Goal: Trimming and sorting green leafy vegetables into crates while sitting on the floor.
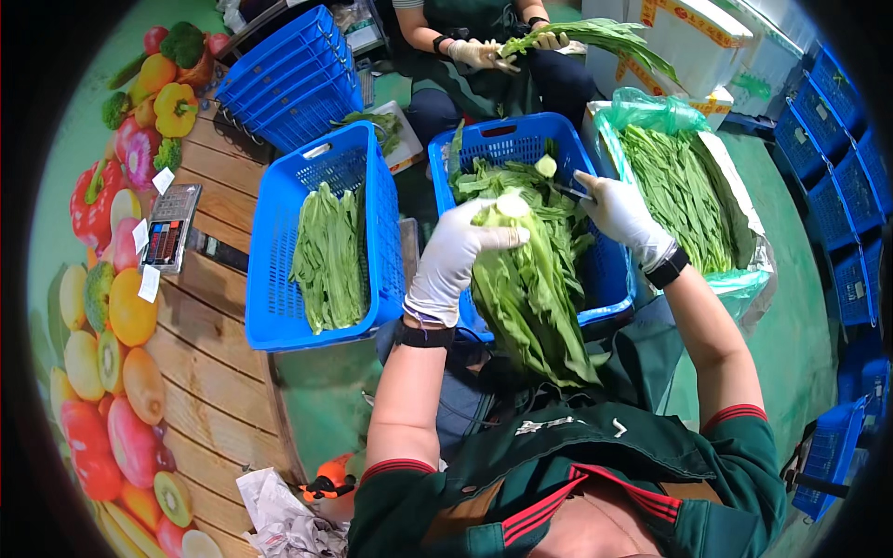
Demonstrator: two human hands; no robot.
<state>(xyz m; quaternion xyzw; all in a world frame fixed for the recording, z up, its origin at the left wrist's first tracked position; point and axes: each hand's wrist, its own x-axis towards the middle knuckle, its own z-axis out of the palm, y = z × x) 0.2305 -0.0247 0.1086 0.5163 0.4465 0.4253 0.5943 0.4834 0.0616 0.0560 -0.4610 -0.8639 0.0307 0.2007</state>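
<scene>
A head of long-leaved lettuce point(534, 307) is in my gloved left hand point(450, 254), which grips it near the pale cut stem end. Its leaves hang towards my lap, over the near rim of a blue plastic basket point(608, 310). Just to the right, my gloved right hand point(619, 213) holds a small knife point(571, 190), its handle mostly hidden by the fingers. Past the blade, a pale round stem end point(545, 166) lies among loose leaves point(488, 183) inside the basket. The blade is apart from the lettuce in my left hand.
To the left, another blue basket point(252, 307) holds lettuce heads. At right, a foam box with a green plastic liner point(656, 111) is full of leaves. Opposite sits a co-worker, whose gloved hands point(481, 54) hold lettuce. Stacked baskets point(286, 77) and a digital scale point(167, 230) stand left.
</scene>
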